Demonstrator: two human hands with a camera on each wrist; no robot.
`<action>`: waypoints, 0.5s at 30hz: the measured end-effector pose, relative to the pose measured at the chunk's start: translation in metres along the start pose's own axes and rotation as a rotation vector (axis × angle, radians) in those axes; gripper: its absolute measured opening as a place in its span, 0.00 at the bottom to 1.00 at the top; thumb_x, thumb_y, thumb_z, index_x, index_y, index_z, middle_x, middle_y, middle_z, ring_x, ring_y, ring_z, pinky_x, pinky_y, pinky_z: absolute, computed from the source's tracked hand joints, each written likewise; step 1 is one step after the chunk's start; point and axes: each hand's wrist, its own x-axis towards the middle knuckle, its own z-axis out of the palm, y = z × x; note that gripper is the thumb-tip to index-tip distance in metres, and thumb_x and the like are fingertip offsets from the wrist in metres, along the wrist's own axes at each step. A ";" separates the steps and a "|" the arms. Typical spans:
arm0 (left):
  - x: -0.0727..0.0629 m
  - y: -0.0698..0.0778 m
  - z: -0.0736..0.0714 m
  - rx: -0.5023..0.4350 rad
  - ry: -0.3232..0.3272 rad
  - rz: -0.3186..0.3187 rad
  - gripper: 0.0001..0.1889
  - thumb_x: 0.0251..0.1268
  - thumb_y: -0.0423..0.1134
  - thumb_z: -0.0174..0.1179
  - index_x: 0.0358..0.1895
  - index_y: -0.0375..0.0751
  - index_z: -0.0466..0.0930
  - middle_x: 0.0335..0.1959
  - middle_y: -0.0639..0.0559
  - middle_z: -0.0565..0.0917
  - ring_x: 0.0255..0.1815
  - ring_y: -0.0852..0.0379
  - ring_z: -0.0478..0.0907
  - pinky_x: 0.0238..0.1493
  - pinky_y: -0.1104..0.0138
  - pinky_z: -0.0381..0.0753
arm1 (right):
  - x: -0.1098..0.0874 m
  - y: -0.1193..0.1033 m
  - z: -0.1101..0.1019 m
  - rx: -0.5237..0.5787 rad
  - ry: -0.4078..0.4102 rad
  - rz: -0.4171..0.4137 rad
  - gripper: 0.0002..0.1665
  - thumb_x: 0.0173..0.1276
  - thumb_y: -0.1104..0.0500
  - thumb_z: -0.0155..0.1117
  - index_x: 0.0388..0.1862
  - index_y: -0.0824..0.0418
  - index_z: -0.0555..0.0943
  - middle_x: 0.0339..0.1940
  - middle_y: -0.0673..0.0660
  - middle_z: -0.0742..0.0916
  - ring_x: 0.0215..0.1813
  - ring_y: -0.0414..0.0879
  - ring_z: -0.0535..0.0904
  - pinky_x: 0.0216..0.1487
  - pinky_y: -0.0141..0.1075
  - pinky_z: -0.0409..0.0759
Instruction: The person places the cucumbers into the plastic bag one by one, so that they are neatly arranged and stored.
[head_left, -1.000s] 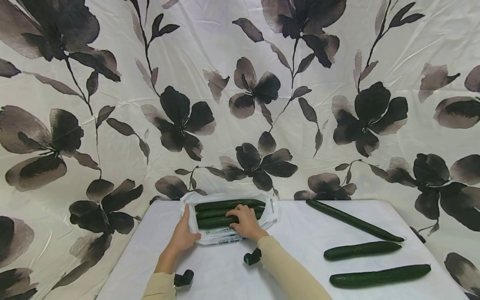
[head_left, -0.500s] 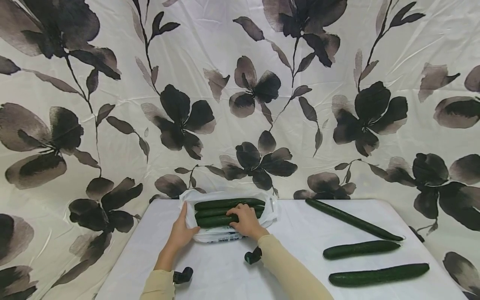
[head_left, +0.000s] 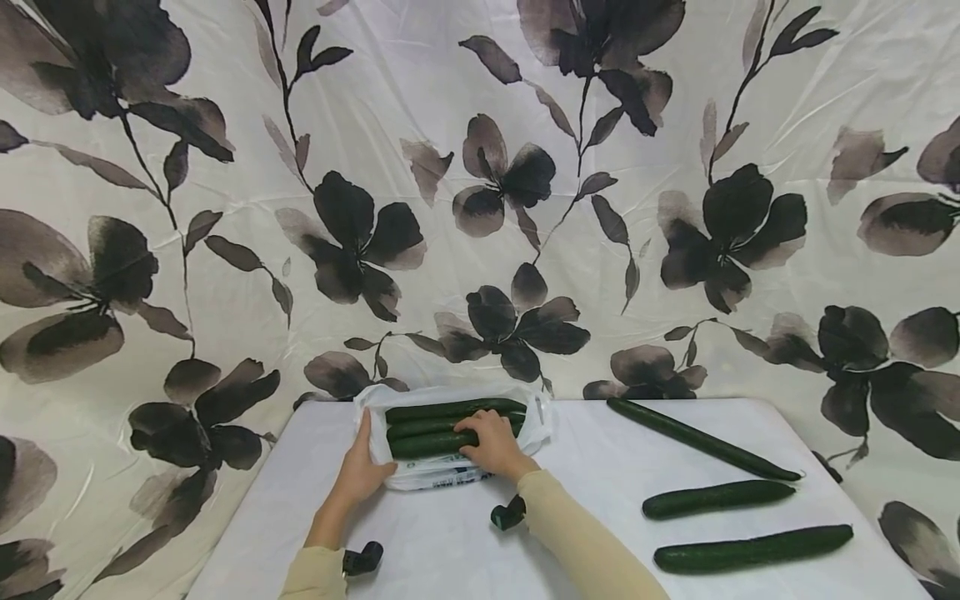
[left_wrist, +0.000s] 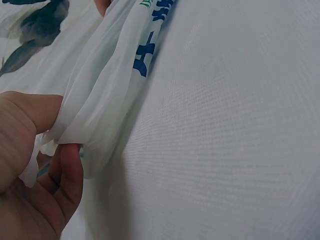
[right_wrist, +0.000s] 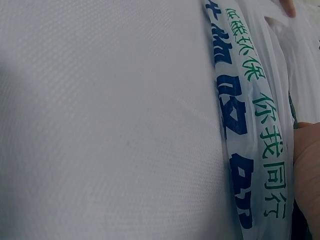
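A floral curtain (head_left: 420,100) behind a white table (head_left: 435,542) suggests an indoor tabletop set-up

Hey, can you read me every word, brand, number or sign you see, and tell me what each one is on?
"你我同行": green characters, on the plastic bag.
"环保": green, further up the same bag; the characters before it are too creased to read surely.
Blue characters: same bag, folded and partly hidden; I can't read them reliably.
Head view: the bag's print is too small to read.

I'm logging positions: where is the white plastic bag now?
In the head view, the white plastic bag lies near the far edge of the white table, left of three loose dark green cucumbers; the left hand grips its left end.
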 end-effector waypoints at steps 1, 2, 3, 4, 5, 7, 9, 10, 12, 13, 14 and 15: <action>-0.001 -0.001 0.001 -0.001 -0.002 -0.003 0.59 0.50 0.26 0.66 0.77 0.37 0.29 0.74 0.27 0.49 0.72 0.29 0.51 0.69 0.42 0.53 | -0.001 0.000 0.001 0.002 -0.009 0.004 0.19 0.62 0.54 0.72 0.53 0.49 0.84 0.47 0.50 0.81 0.49 0.48 0.73 0.52 0.48 0.69; -0.003 -0.003 0.001 0.002 -0.006 -0.008 0.59 0.50 0.26 0.66 0.77 0.37 0.29 0.74 0.27 0.49 0.72 0.29 0.51 0.69 0.42 0.53 | -0.003 0.000 0.001 0.000 -0.019 0.009 0.19 0.62 0.53 0.71 0.53 0.49 0.84 0.47 0.50 0.81 0.49 0.48 0.73 0.52 0.48 0.68; -0.004 -0.004 0.002 0.000 -0.012 -0.015 0.59 0.50 0.26 0.66 0.77 0.37 0.29 0.75 0.27 0.49 0.72 0.29 0.51 0.69 0.43 0.53 | -0.004 0.000 0.002 0.002 -0.022 0.013 0.19 0.62 0.53 0.71 0.53 0.49 0.84 0.47 0.50 0.81 0.50 0.48 0.73 0.52 0.49 0.68; -0.005 -0.004 0.003 0.003 -0.016 -0.019 0.59 0.50 0.26 0.67 0.77 0.37 0.29 0.75 0.27 0.49 0.72 0.29 0.51 0.69 0.43 0.53 | -0.005 0.000 0.002 0.003 -0.022 0.017 0.18 0.62 0.53 0.72 0.52 0.49 0.84 0.48 0.50 0.81 0.50 0.48 0.73 0.52 0.49 0.68; -0.006 -0.004 0.004 0.005 -0.021 -0.022 0.59 0.51 0.26 0.67 0.77 0.37 0.28 0.75 0.27 0.48 0.72 0.29 0.50 0.69 0.43 0.52 | -0.007 0.000 0.002 0.003 -0.024 0.021 0.18 0.62 0.53 0.72 0.52 0.49 0.84 0.48 0.51 0.81 0.50 0.48 0.73 0.52 0.49 0.68; -0.008 -0.005 0.005 0.008 -0.025 -0.020 0.59 0.51 0.27 0.67 0.77 0.36 0.28 0.75 0.28 0.48 0.72 0.30 0.50 0.69 0.43 0.52 | -0.009 0.000 0.000 0.001 -0.021 0.024 0.18 0.62 0.53 0.72 0.51 0.50 0.84 0.47 0.51 0.82 0.50 0.49 0.73 0.52 0.50 0.68; -0.008 -0.005 0.005 -0.003 -0.027 -0.016 0.60 0.51 0.27 0.68 0.77 0.37 0.28 0.75 0.29 0.48 0.73 0.30 0.49 0.70 0.44 0.51 | -0.010 0.001 -0.004 -0.005 -0.015 0.021 0.17 0.62 0.54 0.72 0.51 0.50 0.85 0.46 0.51 0.82 0.49 0.49 0.73 0.52 0.50 0.68; -0.008 -0.004 0.005 -0.004 -0.026 -0.009 0.61 0.50 0.27 0.69 0.77 0.37 0.27 0.75 0.29 0.48 0.73 0.31 0.49 0.70 0.44 0.51 | -0.010 0.002 -0.006 -0.011 -0.012 0.018 0.17 0.62 0.54 0.72 0.50 0.50 0.85 0.46 0.51 0.82 0.49 0.49 0.73 0.52 0.50 0.69; -0.007 -0.003 0.004 -0.008 -0.028 -0.002 0.63 0.50 0.28 0.70 0.77 0.38 0.26 0.76 0.30 0.48 0.73 0.31 0.49 0.70 0.44 0.51 | -0.009 0.003 -0.010 -0.024 -0.006 0.012 0.16 0.63 0.53 0.71 0.50 0.50 0.84 0.45 0.50 0.81 0.48 0.49 0.73 0.52 0.50 0.69; -0.006 -0.002 0.003 -0.010 -0.029 0.001 0.64 0.49 0.29 0.71 0.77 0.39 0.25 0.76 0.30 0.47 0.73 0.31 0.49 0.70 0.43 0.51 | -0.009 0.004 -0.013 -0.033 -0.002 0.009 0.16 0.63 0.53 0.71 0.50 0.50 0.84 0.45 0.50 0.81 0.48 0.49 0.73 0.52 0.50 0.69; -0.006 -0.002 0.001 -0.008 -0.032 0.003 0.65 0.48 0.30 0.72 0.77 0.39 0.24 0.76 0.30 0.47 0.73 0.31 0.49 0.70 0.43 0.51 | -0.009 0.006 -0.015 -0.034 0.002 0.004 0.15 0.63 0.53 0.71 0.50 0.50 0.84 0.45 0.50 0.81 0.49 0.49 0.73 0.52 0.50 0.69; -0.005 -0.001 0.000 -0.003 -0.036 0.002 0.66 0.48 0.31 0.73 0.77 0.40 0.24 0.76 0.30 0.47 0.73 0.31 0.49 0.70 0.43 0.51 | -0.009 0.007 -0.018 -0.037 0.006 0.000 0.15 0.63 0.53 0.71 0.49 0.50 0.84 0.45 0.50 0.81 0.49 0.49 0.73 0.53 0.50 0.69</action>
